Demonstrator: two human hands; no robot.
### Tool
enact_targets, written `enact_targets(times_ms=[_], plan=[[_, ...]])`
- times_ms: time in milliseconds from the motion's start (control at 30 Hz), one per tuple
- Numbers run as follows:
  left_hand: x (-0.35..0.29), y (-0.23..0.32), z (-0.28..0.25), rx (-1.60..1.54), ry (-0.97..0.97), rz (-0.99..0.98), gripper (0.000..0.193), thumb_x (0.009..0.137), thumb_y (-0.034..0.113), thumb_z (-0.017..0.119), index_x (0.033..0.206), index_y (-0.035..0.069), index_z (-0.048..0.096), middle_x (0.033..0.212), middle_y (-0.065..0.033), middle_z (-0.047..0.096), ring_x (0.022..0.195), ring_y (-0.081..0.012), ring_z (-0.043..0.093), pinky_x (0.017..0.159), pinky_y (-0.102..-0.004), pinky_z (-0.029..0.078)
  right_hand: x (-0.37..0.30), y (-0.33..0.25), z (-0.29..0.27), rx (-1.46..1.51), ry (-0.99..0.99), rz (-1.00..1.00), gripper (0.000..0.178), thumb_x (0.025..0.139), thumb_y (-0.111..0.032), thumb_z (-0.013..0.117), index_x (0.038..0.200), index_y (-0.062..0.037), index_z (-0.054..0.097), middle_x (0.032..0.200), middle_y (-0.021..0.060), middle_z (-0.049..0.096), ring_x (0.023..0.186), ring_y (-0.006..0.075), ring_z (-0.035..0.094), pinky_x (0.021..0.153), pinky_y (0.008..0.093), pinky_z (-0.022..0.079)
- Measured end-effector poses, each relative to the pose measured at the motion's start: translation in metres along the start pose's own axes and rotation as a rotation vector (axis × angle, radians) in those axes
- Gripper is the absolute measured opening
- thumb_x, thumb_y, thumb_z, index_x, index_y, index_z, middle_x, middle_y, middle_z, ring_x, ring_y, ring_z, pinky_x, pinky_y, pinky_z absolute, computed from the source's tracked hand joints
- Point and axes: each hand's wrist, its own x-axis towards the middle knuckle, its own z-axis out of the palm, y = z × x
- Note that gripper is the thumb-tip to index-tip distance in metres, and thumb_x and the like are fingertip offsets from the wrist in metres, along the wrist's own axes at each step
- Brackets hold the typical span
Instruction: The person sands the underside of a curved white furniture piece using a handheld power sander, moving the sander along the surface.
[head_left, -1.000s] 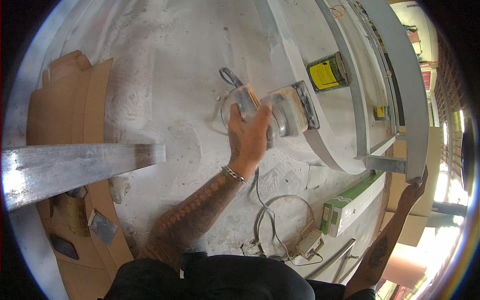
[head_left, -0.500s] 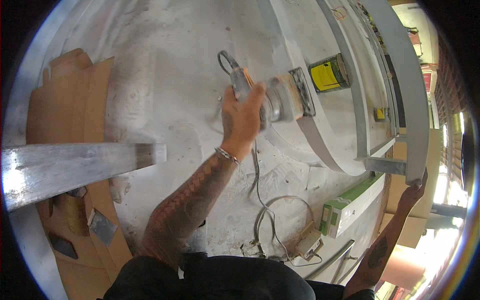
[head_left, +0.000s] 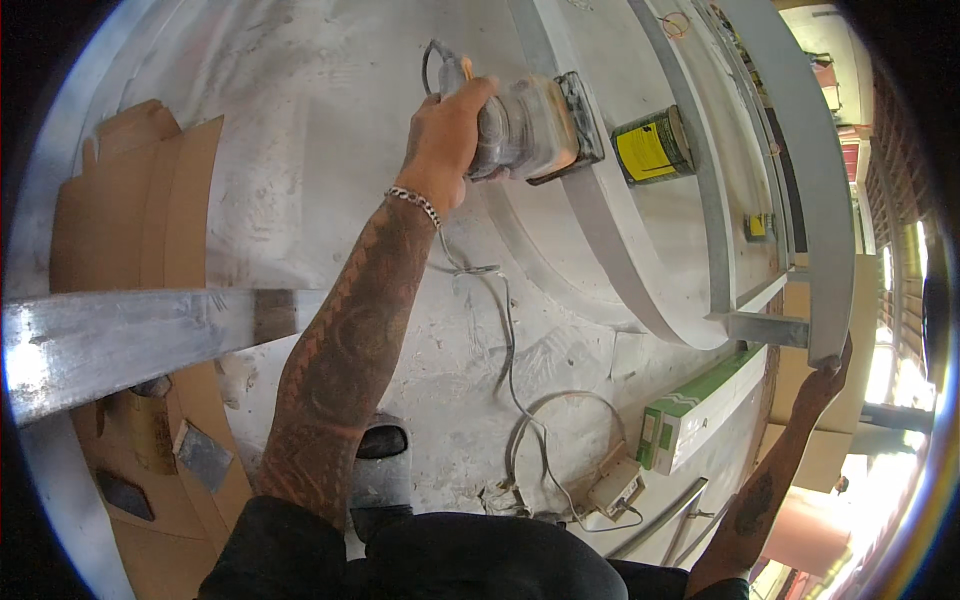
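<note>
My left hand (head_left: 442,140) is wrapped round the body of a dusty electric sander (head_left: 520,125). Its flat dark pad is against, or very close to, the edge of a curved grey-white frame piece (head_left: 635,250); the exact contact is hard to see. From the sander's rear a black cable (head_left: 508,330) loops and trails down along the floor. At the right, my right hand (head_left: 828,382) has its fingers closed on the lower end of the frame's outer curved bar (head_left: 832,260). Several uprights join the curved parts.
Behind the frame piece lies a can with a yellow label (head_left: 652,148). A green and white long box (head_left: 700,410) and a small power box (head_left: 615,487) rest on the floor. Cardboard (head_left: 140,210) and a metal beam (head_left: 150,335) occupy the left side.
My left hand and the sander have moved up and slightly left, along the curved frame piece. My right hand stays at the bar's end.
</note>
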Motion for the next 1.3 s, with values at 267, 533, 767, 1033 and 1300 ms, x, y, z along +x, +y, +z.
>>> enact_targets(times_ms=[267, 533, 767, 1033, 1300], plan=[[-0.025, -0.030, 0.006, -0.013, 0.042, 0.053, 0.054, 0.085, 0.040, 0.064, 0.119, 0.002, 0.047, 0.106, -0.0135, 0.058, 0.090, -0.0271, 0.064, 0.063, -0.0431, 0.056, 0.002, 0.005, -0.005, -0.069, 0.008, -0.042, 0.085, 0.092, -0.070, 0.033, 0.135, 0.0011, 0.048, 0.125, 0.0169, 0.055, 0.118, 0.0291, 0.051, 0.100, 0.0449, 0.039], [-0.052, -0.037, 0.010, 0.020, 0.031, 0.057, 0.055, 0.087, 0.037, 0.064, 0.122, 0.000, 0.044, 0.109, -0.0143, 0.056, 0.088, -0.0262, 0.065, 0.063, -0.0411, 0.057, -0.001, -0.007, -0.002, -0.133, -0.007, -0.114, 0.078, 0.092, -0.066, 0.037, 0.135, -0.0015, 0.049, 0.128, 0.0166, 0.054, 0.121, 0.0298, 0.049, 0.102, 0.0441, 0.038], [-0.066, -0.057, 0.016, -0.011, 0.050, 0.130, 0.052, 0.087, 0.033, 0.065, 0.121, -0.001, 0.045, 0.108, -0.0117, 0.056, 0.094, -0.0211, 0.062, 0.075, -0.0371, 0.054, 0.001, 0.008, -0.001, 0.024, -0.008, -0.105, 0.071, 0.094, -0.060, 0.042, 0.135, -0.0023, 0.050, 0.128, 0.0141, 0.054, 0.118, 0.0263, 0.049, 0.101, 0.0431, 0.038], [-0.093, -0.084, 0.031, -0.068, 0.098, 0.224, 0.052, 0.087, 0.032, 0.066, 0.117, -0.006, 0.047, 0.100, -0.0111, 0.059, 0.088, -0.0152, 0.058, 0.073, -0.0303, 0.051, 0.002, 0.011, -0.005, 0.031, -0.025, -0.054, 0.082, 0.091, -0.068, 0.040, 0.136, -0.0003, 0.048, 0.127, 0.0154, 0.055, 0.119, 0.0267, 0.050, 0.103, 0.0439, 0.037], [-0.117, -0.111, 0.038, -0.041, 0.146, 0.189, 0.050, 0.088, 0.027, 0.066, 0.122, -0.003, 0.045, 0.102, -0.0109, 0.060, 0.089, -0.0154, 0.058, 0.076, -0.0306, 0.050, 0.000, 0.006, -0.005, -0.049, 0.004, -0.039, 0.050, 0.093, -0.026, 0.047, 0.137, -0.0027, 0.049, 0.124, 0.0123, 0.055, 0.115, 0.0247, 0.051, 0.099, 0.0399, 0.039]])
